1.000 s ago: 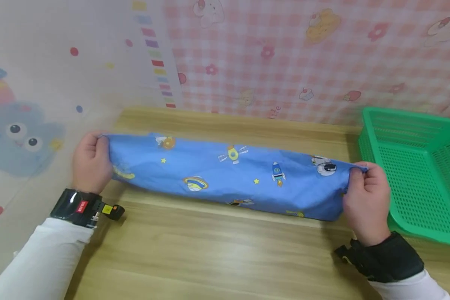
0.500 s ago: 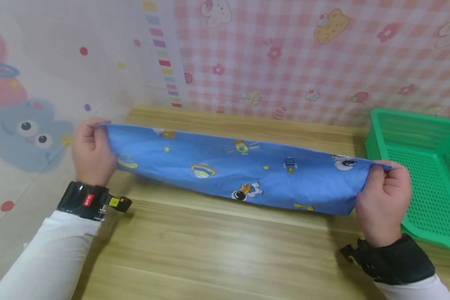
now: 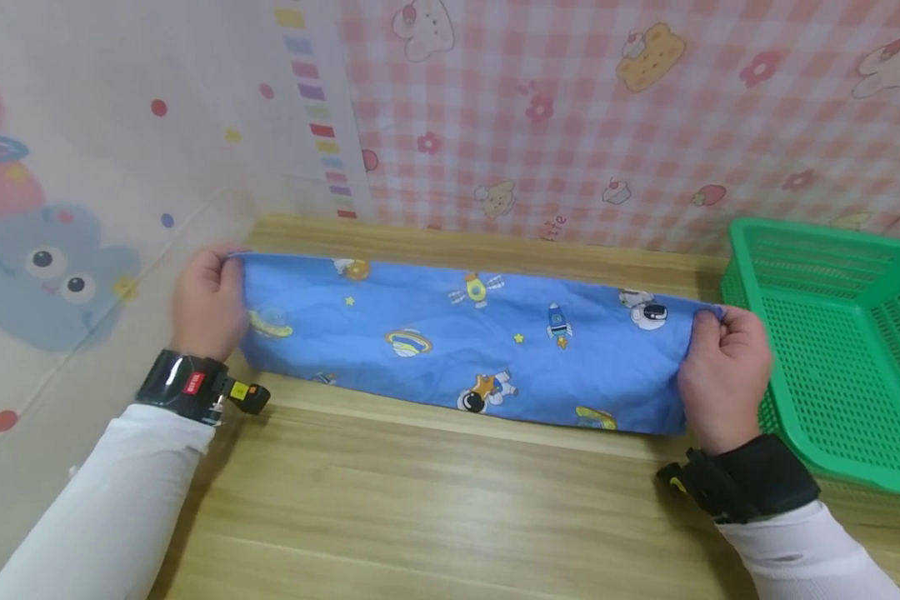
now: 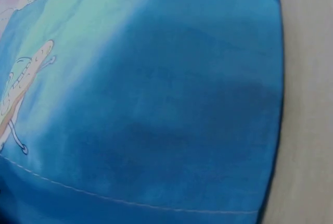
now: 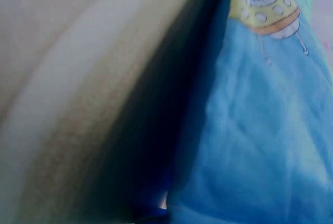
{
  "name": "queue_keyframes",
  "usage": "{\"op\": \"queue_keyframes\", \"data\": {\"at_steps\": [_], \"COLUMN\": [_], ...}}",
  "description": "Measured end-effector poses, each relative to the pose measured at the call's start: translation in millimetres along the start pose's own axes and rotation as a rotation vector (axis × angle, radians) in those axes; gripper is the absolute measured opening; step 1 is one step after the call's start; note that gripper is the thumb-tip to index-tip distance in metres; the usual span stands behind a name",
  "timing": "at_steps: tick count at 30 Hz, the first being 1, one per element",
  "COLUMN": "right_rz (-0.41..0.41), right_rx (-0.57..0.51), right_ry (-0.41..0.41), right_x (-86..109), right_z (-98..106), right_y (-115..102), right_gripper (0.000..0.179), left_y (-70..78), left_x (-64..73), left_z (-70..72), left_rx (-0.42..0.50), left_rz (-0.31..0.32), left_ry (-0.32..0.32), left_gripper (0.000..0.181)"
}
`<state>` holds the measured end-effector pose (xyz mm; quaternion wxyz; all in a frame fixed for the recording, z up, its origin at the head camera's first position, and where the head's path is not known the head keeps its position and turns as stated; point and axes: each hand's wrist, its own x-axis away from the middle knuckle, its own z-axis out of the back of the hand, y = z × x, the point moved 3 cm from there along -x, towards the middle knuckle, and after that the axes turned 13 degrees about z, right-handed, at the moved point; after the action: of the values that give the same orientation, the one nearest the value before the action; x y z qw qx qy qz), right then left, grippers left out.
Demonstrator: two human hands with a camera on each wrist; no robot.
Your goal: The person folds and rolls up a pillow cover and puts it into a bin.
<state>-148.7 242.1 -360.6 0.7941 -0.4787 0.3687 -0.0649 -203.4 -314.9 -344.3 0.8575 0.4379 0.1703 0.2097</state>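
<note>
The left hand (image 3: 210, 305) and the right hand (image 3: 727, 375) pinch a blue cloth (image 3: 450, 337) between them; beside the right hand stands a green basket (image 3: 843, 367).

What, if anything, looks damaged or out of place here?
Only the right sleeve: a slit-like mark breaks its plain white, possibly a tear or fold. The blue cloth that the left hand and right hand hold is lightly wrinkled.
</note>
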Motion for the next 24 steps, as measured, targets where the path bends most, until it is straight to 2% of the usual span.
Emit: {"op": "queue_keyframes", "data": {"at_steps": [3, 7, 11, 19, 24], "right_rz": [-0.020, -0.032, -0.055, -0.095, -0.112], "right_rx": [0.046, 0.112, 0.165, 0.232, 0.279], "right_ry": [-0.044, -0.102, -0.160, -0.269, -0.363], "right_x": [-3.2, -6.9, -11.2, -16.7, -19.7], "right_z": [-5, -10, -14, -18, -19], "right_y": [3, 9, 12, 14, 20], "right_gripper": [0.016, 0.028, 0.036, 0.037, 0.040], "left_y": [-1.4, -4.0, -3.6, -2.1, -4.4], "left_x": [-5.5, -13.5, -19.7, -24.0, -25.0], "left_z": [-5.5, -13.3, -20.3, -29.5, -33.7], "left_rx": [-0.042, -0.094, -0.107, -0.126, -0.142], "left_rz": [-0.004, 0.008, 0.010, 0.034, 0.016], "left_ry": [-0.030, -0.074, -0.100, -0.137, -0.169], "left_gripper": [0.045, 0.049, 0.050, 0.047, 0.046]}}
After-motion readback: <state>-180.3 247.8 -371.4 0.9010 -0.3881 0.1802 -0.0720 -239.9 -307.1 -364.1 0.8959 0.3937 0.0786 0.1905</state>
